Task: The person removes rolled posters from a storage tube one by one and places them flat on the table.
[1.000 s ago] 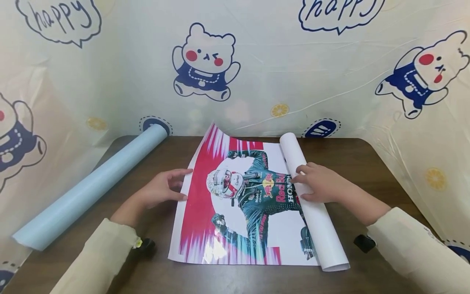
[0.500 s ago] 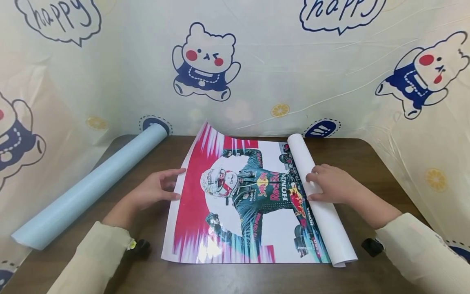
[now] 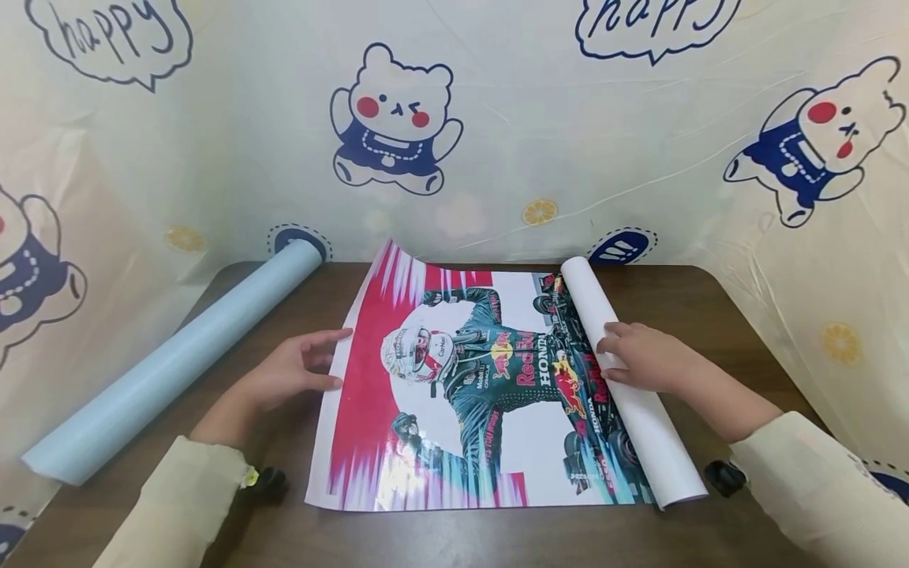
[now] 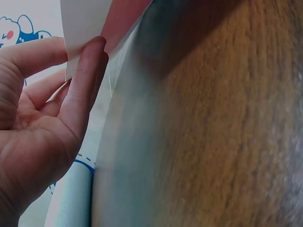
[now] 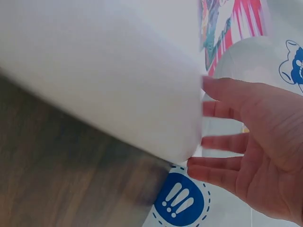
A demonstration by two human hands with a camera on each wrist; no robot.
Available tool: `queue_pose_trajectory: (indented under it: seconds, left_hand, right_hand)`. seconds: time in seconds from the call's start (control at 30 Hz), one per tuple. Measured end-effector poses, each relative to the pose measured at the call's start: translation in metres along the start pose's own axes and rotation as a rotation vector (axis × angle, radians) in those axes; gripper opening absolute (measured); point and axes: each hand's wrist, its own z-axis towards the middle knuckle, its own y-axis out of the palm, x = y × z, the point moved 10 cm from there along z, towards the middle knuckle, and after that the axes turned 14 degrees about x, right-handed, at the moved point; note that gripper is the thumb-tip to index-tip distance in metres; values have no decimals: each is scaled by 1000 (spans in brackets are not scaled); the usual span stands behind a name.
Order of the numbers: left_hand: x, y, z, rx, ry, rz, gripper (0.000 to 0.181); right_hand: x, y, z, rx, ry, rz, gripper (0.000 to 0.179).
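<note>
A glossy poster [image 3: 440,434] of a racing driver in a helmet and dark green suit lies partly unrolled across the table, its picture turned sideways. Its right end is still wound into a white roll [image 3: 656,446]. At the left edge my left hand [image 3: 284,369] pinches the paper; the left wrist view shows the white margin [image 4: 85,33] between thumb and fingers. My right hand [image 3: 649,361] holds the roll near its middle, fingers bent over its top. In the right wrist view fingertips meet the roll's white back [image 5: 118,71]. The poster's far left corner curls upward.
A long pale blue roll [image 3: 185,355] lies slanted along the left side of the brown wooden table [image 3: 469,540]. Behind and beside the table hangs a cream curtain [image 3: 497,134] printed with bears. Dark wrist cameras sit at both cream sleeves [image 3: 788,473].
The roll has moved right under my right hand, baring more of the poster, including a race car at its right. My left hand has shifted left with the edge. The blue roll stays put.
</note>
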Motion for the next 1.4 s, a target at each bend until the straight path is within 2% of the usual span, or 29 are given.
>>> queue_pose_trajectory:
  seconds: [0.2, 0.37, 0.6, 0.87, 1.0, 1.13, 1.2, 1.4]
  left_hand:
    - [2, 1, -1, 7, 9, 0, 87]
    - [3, 2, -2, 5, 5, -9, 86]
    - [3, 2, -2, 8, -2, -17, 86]
    - [3, 2, -3, 8, -2, -15, 86]
    - [2, 3, -2, 10, 1, -14, 85]
    - [2, 3, -2, 13, -3, -21, 84]
    - [2, 4, -3, 14, -8, -22, 85]
    - [2, 2, -6, 17, -21, -18, 85]
  right_hand:
    - [10, 1, 2, -34, 36, -26, 48]
    - [18, 6, 1, -96, 59, -35, 48]
    - [35, 8, -4, -155, 110, 52, 48]
    - [41, 5, -5, -99, 87, 95, 42]
    - [43, 7, -4, -105, 82, 86, 46]
    - [49, 12, -1, -130, 97, 35, 42]
    - [53, 15, -1, -150, 115, 8, 46]
    - [71, 17, -8, -194, 220, -1, 79]
